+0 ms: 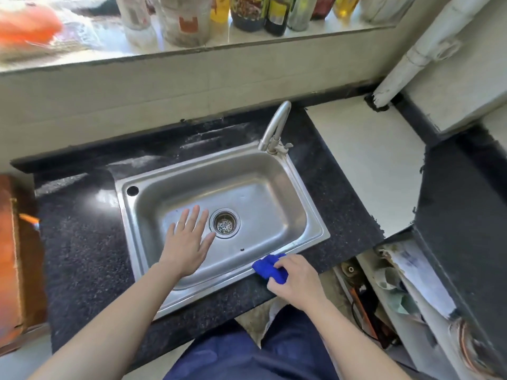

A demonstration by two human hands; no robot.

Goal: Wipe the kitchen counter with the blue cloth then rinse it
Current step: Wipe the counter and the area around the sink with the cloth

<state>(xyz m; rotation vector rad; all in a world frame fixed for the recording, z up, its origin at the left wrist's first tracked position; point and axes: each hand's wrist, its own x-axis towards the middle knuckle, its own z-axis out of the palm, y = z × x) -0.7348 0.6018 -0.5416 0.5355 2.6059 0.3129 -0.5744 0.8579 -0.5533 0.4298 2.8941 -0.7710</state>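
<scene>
Right now: R hand point(295, 278) curled round blue cloth point(270, 267), gripping it bunched up, pressed down at front-right corner of sink point(260, 193), right where steel rim meets black counter point(82, 256). L hand point(189, 237) released, fingers straight & spread, palm down over basin just left of drain point(225, 223); touching steel or hovering, can't tell. Tap point(277, 127) at back-right corner of sink, spout arched up. Bottles point(247, 12) & jars lined up on ledge behind, blurred.
</scene>
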